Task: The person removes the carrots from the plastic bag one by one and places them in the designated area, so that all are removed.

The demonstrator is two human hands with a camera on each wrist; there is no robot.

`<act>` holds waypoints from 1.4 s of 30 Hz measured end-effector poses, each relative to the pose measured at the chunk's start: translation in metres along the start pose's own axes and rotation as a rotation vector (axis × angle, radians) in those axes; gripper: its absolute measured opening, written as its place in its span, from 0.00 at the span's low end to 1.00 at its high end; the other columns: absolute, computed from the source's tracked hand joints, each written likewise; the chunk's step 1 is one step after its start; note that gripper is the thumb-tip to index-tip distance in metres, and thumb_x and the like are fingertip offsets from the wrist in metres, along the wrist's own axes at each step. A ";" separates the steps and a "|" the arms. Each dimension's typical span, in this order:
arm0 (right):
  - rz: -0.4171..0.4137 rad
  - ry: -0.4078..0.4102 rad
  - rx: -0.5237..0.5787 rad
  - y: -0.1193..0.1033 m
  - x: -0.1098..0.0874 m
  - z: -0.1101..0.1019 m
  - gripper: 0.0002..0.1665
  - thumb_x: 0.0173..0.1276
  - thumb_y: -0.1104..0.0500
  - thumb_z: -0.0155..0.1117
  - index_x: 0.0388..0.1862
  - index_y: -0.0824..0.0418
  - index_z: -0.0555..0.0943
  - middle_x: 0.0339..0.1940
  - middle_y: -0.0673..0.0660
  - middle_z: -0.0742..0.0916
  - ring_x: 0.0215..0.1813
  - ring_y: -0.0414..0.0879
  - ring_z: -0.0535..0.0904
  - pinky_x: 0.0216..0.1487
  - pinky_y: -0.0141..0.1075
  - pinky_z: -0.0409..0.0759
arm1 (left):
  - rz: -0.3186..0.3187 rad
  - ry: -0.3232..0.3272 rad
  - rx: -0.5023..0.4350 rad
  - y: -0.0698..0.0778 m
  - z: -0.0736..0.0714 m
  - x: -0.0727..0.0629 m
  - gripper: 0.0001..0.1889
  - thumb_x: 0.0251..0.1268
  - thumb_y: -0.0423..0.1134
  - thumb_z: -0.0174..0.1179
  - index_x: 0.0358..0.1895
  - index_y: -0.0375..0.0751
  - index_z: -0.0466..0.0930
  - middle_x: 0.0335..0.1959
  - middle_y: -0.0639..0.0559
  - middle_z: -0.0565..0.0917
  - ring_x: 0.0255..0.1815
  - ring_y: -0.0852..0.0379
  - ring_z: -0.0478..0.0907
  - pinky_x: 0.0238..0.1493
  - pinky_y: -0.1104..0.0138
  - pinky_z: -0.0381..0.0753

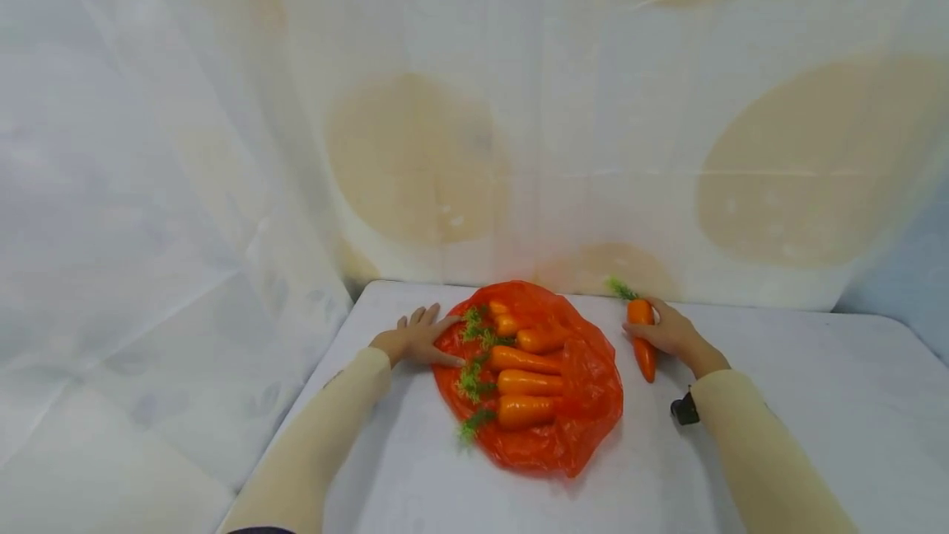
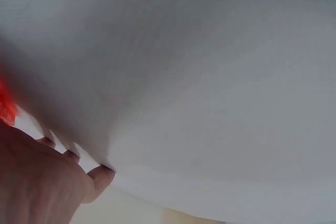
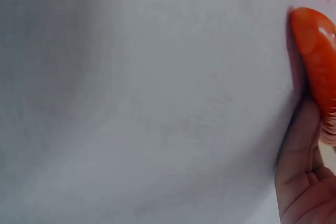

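Observation:
A red plastic bag [image 1: 596, 427] lies spread on the table, with several orange carrots [image 1: 528, 383] on it, their green tops [image 1: 474, 386] pointing left. My left hand [image 1: 417, 339] rests at the bag's left edge with fingers spread, the thumb and a finger over the red plastic. In the left wrist view that hand [image 2: 42, 182] has its fingertips on the white surface. To the right of the bag, my right hand [image 1: 673, 334] grips a single carrot [image 1: 642, 355] between thumb and fingers. This carrot [image 3: 317, 51] lies along the table surface in the right wrist view.
The white table [image 1: 815, 410] extends to both sides of the bag. Behind it hangs a pale curtain [image 1: 563, 147] with tan round patches, and another pale sheet [image 1: 133, 270] hangs on the left. A small black device [image 1: 685, 409] sits at the right wrist.

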State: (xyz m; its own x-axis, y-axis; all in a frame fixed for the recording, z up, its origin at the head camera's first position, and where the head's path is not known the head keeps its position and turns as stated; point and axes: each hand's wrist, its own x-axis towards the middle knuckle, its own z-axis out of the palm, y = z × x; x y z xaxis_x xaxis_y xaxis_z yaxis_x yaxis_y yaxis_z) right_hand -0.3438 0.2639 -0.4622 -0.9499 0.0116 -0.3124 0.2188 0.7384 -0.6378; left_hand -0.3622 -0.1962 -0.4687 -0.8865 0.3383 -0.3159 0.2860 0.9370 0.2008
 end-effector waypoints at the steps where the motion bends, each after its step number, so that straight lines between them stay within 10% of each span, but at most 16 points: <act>1: -0.003 0.004 -0.001 -0.001 0.000 0.000 0.60 0.66 0.35 0.61 0.80 0.64 0.43 0.73 0.77 0.61 0.65 0.72 0.63 0.68 0.68 0.62 | -0.002 0.003 0.006 -0.001 0.000 0.000 0.50 0.50 0.78 0.57 0.78 0.70 0.50 0.82 0.43 0.39 0.81 0.35 0.38 0.75 0.35 0.39; 21: 0.012 0.006 -0.029 0.001 -0.004 -0.005 0.58 0.67 0.40 0.62 0.78 0.69 0.43 0.69 0.77 0.65 0.59 0.68 0.68 0.65 0.65 0.68 | -0.001 -0.006 0.018 0.002 0.008 0.005 0.50 0.53 0.79 0.54 0.78 0.70 0.47 0.82 0.43 0.37 0.82 0.36 0.36 0.76 0.37 0.39; 30: -0.012 -0.042 0.060 0.011 -0.009 -0.008 0.58 0.68 0.35 0.60 0.79 0.66 0.44 0.55 0.70 0.73 0.38 0.51 0.77 0.39 0.37 0.78 | 0.001 -0.016 0.032 0.004 0.001 0.001 0.49 0.53 0.79 0.54 0.78 0.71 0.47 0.82 0.42 0.37 0.81 0.35 0.36 0.76 0.36 0.39; 42: -0.022 -0.002 -0.011 0.004 -0.003 -0.006 0.60 0.65 0.34 0.62 0.79 0.66 0.46 0.71 0.76 0.65 0.61 0.68 0.68 0.67 0.67 0.64 | 0.004 -0.022 0.021 0.000 0.000 0.000 0.49 0.53 0.78 0.55 0.78 0.71 0.48 0.82 0.41 0.38 0.81 0.34 0.37 0.75 0.35 0.41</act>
State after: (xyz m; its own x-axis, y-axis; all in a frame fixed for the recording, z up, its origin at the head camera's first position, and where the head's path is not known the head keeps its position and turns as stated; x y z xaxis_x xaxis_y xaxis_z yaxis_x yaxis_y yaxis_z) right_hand -0.3416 0.2705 -0.4594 -0.9539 -0.0058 -0.3001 0.1958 0.7459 -0.6367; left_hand -0.3620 -0.1961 -0.4690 -0.8770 0.3438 -0.3357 0.2976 0.9371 0.1824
